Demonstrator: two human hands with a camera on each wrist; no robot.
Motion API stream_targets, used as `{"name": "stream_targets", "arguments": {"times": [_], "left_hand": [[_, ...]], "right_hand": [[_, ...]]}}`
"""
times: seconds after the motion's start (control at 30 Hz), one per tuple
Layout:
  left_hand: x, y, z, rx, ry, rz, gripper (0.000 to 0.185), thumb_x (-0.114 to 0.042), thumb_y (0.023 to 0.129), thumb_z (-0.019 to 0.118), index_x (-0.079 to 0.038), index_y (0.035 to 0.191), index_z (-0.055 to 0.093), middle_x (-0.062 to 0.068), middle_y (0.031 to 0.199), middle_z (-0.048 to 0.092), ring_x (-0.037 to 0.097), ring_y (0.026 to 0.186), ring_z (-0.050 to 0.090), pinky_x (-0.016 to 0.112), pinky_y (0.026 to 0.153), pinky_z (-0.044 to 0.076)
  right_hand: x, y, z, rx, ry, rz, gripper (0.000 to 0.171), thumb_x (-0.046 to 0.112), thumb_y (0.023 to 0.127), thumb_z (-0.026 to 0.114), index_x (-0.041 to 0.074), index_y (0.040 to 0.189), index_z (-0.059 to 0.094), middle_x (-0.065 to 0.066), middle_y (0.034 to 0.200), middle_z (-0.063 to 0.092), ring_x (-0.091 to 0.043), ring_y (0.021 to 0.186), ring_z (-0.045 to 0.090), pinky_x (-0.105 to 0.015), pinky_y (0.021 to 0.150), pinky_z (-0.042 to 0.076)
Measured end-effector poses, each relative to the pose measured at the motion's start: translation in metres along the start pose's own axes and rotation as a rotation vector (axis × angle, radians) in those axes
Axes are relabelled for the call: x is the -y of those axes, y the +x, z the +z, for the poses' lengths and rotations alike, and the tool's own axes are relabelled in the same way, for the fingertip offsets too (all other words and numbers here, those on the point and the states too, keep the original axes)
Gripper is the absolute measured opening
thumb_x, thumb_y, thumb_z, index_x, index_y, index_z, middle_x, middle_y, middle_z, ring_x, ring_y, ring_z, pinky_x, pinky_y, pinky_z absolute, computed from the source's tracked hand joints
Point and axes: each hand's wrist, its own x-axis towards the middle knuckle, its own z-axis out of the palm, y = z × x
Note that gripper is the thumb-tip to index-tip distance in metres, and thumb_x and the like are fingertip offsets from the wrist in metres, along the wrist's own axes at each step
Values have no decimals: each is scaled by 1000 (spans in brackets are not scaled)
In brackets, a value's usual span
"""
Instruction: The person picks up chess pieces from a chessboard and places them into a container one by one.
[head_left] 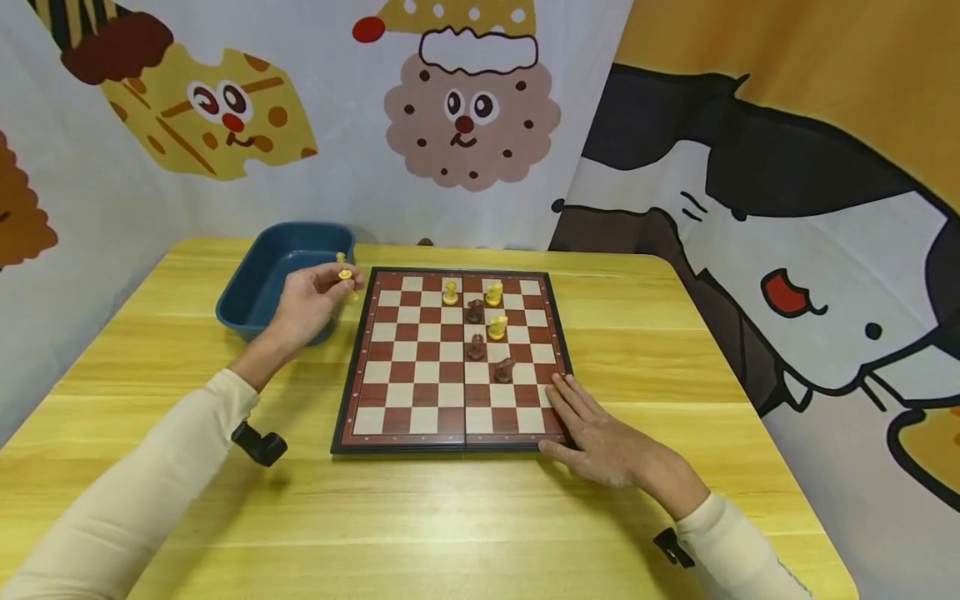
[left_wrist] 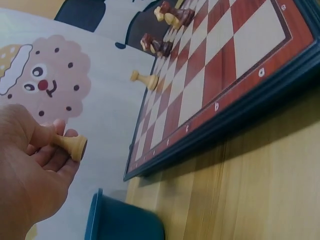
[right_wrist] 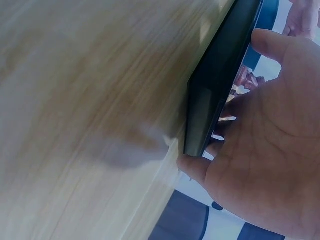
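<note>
A yellow wooden table fills the lower part of the head view, backed by cloth hangings printed with cartoon faces. On the table lies a chessboard with red and cream squares and a dark frame. At the far left of the table sits a blue tub, just beside the board's far left corner.

The left hand is raised over the gap between the tub and the board's left edge. Its fingers are curled together and pinch a pale pawn at the tips; in the left wrist view the pawn lies sideways between thumb and fingers, its round base pointing toward the board.

The right hand lies flat at the board's near right corner, fingers straight and slightly apart, their tips on the board's right edge and the thumb against the near rim. The right wrist view shows the palm against the dark frame.

On the board stand six small pieces. Three are pale: one pawn and a taller piece in the far rows, and another just nearer. Three are brown: one between the pale ones, one at mid-board, and one nearest the right hand.
</note>
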Motion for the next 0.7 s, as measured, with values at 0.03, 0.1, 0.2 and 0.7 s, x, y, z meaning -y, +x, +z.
{"name": "stream_targets", "arguments": {"times": [0.03,0.1,0.2,0.7], "left_hand": [[1,1,-2,-11,13,4,27,-8,106,57,7,127,65,19,119,69,16,107,66,24,89,54],[2,1,-7,-26,31,2,28,-8,106,57,7,127,65,17,118,70,16,108,66,23,89,54],[4,1,-13,-51,78,1,27,-9,106,57,5,127,66,18,119,70,17,107,66,24,87,54],[23,2,-35,-181,127,21,28,-7,105,57,7,128,64,20,117,70,7,96,66,17,76,55]], "right_hand": [[0,0,0,0,0,-2,88,59,106,41,0,162,9,-17,169,-3,-33,153,-6,-57,119,18],[0,0,0,-3,-1,-1,88,59,105,41,0,162,9,-16,169,-3,-33,153,-6,-57,119,19],[0,1,-1,-6,-2,0,88,60,105,41,2,163,8,-15,169,-4,-32,153,-6,-56,119,20],[0,1,-1,-15,-13,0,88,60,105,41,2,163,10,-16,169,-1,-33,154,-4,-56,118,21]]}}
